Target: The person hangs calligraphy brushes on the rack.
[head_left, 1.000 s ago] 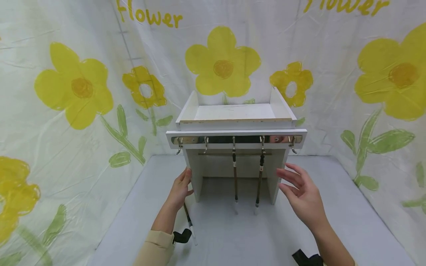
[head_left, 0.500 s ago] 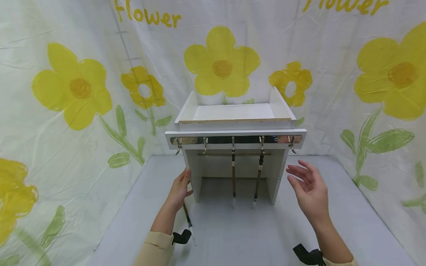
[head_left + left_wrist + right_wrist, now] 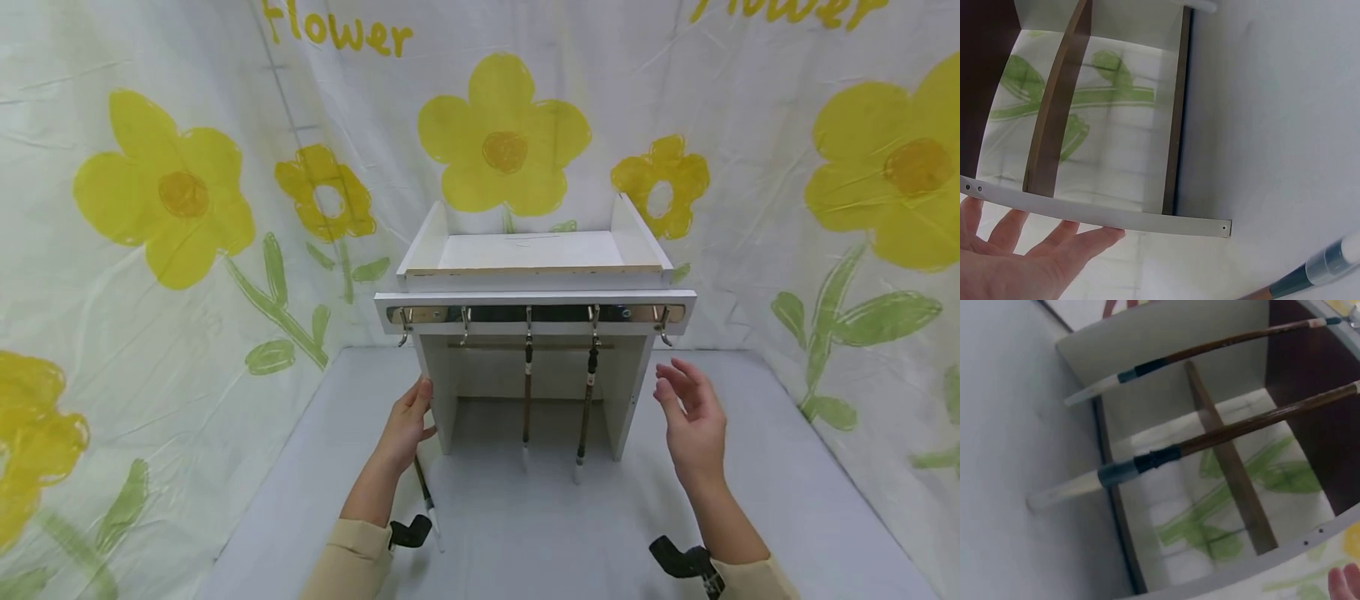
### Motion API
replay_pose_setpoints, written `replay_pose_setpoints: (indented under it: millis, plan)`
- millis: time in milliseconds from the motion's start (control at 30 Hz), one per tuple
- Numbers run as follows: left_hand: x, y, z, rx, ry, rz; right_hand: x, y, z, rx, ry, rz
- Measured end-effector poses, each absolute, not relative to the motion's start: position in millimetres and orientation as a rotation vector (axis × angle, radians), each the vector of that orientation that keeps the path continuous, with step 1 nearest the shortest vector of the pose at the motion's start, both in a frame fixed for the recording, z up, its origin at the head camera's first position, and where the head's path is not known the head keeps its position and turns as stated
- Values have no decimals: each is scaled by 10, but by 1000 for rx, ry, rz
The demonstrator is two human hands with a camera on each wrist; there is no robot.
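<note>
In the head view my left hand rests its fingertips against the outer face of the white rack's left side panel. Off the right side panel, my right hand is raised with loosely bent fingers, holding nothing. Two calligraphy brushes hang tip-down from the rack's hooks, one on the middle hook and another brush to its right. Both have clear caps over their tips, as the right wrist view shows on the nearer brush. A third capped brush lies beside my left wrist, partly hidden.
A metal strip with several hooks runs along the rack's front; its outer hooks carry nothing. An open shelf forms the top. The rack stands on a pale table before a flower-printed curtain. A thin crossbar spans the inside.
My right hand has drawn away from the rack's right panel, moving right and turning slightly. The left hand stays at the left panel. The hanging brushes sway slightly.
</note>
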State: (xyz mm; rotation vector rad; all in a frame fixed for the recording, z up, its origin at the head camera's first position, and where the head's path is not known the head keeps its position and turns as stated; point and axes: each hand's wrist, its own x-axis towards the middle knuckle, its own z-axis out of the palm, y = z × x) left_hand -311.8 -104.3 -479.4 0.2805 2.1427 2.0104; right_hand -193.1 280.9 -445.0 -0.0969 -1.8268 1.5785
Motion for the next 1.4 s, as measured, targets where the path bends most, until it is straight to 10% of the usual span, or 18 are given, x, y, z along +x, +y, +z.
replay_pose_setpoints:
  millis: [1400]
  plan:
    - [-3098, -898, -4775, 294, 2130, 2078, -2120, 2776, -4799, -458, -1828, 1989]
